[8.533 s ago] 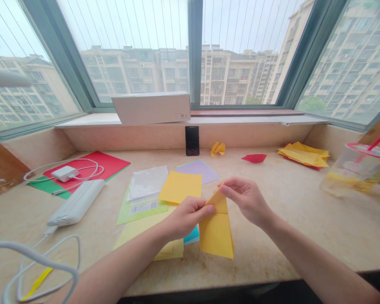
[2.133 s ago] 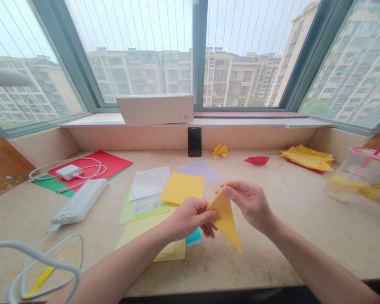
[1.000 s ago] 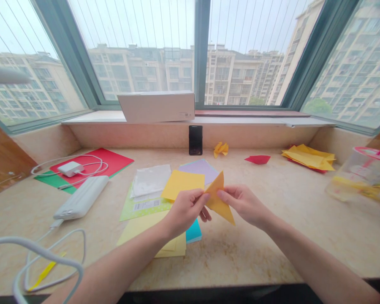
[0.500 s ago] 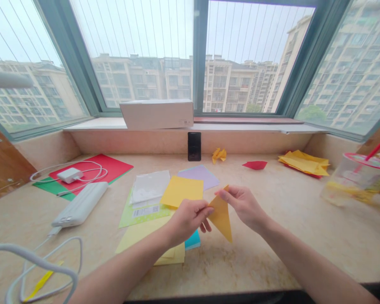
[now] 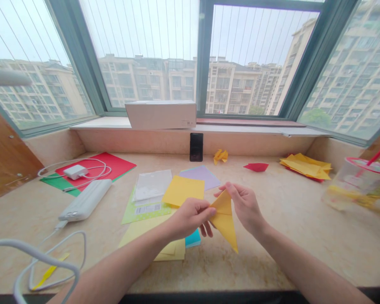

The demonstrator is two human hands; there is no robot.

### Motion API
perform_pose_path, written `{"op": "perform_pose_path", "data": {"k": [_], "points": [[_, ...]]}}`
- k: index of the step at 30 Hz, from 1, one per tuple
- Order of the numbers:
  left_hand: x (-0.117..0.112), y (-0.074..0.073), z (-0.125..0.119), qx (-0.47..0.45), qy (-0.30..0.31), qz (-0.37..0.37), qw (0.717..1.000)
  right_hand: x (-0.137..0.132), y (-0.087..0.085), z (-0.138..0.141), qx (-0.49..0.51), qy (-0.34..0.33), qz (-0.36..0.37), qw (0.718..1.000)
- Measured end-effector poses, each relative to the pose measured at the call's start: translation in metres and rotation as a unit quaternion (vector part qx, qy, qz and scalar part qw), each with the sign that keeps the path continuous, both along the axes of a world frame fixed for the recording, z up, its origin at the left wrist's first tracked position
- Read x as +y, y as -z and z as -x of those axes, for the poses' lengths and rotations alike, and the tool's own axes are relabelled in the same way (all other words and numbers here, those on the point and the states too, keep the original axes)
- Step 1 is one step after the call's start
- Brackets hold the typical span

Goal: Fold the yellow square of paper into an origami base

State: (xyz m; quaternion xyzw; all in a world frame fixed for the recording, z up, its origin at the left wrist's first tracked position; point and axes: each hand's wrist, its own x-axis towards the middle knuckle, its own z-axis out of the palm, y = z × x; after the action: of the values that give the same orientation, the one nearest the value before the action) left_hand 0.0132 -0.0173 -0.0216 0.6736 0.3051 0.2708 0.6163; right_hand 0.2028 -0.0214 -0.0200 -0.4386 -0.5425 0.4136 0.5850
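While the head view looks down on a stone counter [image 5: 272,257], the left hand [image 5: 190,216] is closing on the left edge of a folded orange-yellow paper triangle [image 5: 223,221], its thumb on top and its fingers curling behind. The right hand [image 5: 245,206] is pinching the triangle's top corner between thumb and forefinger, with the other fingers partly open. Both hands are holding the paper up, its point hanging downward, just in front of and to the right of a yellow paper square [image 5: 183,191]. A lilac sheet [image 5: 199,177] is lying just behind that square, a clear plastic sleeve [image 5: 152,185] is lying to its left, and a teal pad [image 5: 193,239] is sitting nearer the person. Keeping both pinches close to the edges and the layers lined up is likely what matters here, since a slack hold could let the flap slip and blur the crease.
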Motion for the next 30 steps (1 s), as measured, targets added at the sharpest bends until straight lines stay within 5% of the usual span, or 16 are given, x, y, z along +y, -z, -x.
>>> {"op": "perform_pose_path", "data": {"k": [4, 6, 13, 23, 27, 30], "points": [[0.000, -0.003, 0.000, -0.007, -0.089, -0.029, 0.996, 0.002, -0.003, -0.004, -0.033, -0.178, 0.038, 0.983], [0.001, -0.004, 0.000, -0.008, -0.121, -0.037, 0.992, 0.002, -0.003, -0.005, -0.041, -0.202, 0.054, 0.977], [0.006, -0.001, 0.001, -0.039, -0.130, -0.004, 0.991, 0.005, 0.004, -0.006, -0.051, -0.142, 0.022, 0.988], [0.008, -0.011, 0.003, -0.142, -0.152, 0.046, 0.977, 0.007, 0.011, -0.010, -0.165, -0.068, -0.143, 0.974], [0.011, -0.007, 0.002, -0.131, -0.208, 0.027, 0.969, 0.007, 0.010, -0.009, -0.137, -0.031, -0.125, 0.982], [0.011, -0.008, 0.002, -0.133, -0.219, 0.008, 0.967, 0.007, 0.008, -0.006, -0.055, -0.061, -0.035, 0.996]]}}
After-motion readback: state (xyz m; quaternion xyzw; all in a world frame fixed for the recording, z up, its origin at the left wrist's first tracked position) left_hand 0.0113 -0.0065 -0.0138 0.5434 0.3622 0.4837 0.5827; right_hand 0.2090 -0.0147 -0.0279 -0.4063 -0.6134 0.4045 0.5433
